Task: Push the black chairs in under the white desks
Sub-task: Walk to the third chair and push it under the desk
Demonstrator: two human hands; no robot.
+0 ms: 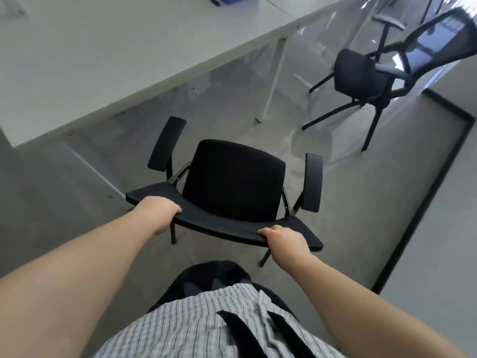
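hands on chair back, desk ahead

head view: black chair (233, 182) stands on the grey floor (361, 202), seat facing the white desk (103, 63) at far left, just short of its near edge and not under it. the left hand (157, 210) grips the left end of the curved backrest top, fingers (175, 210) curled tight over its edge. the right hand (284, 239) grips the right end the same way, fingers (265, 231) wrapped over the rim. both armrests flank the seat. a second black chair (366, 73) with a mesh back stands at far right, near a white desk leg (273, 73), turned askew. a striped shirt (206, 321) fills the near edge.
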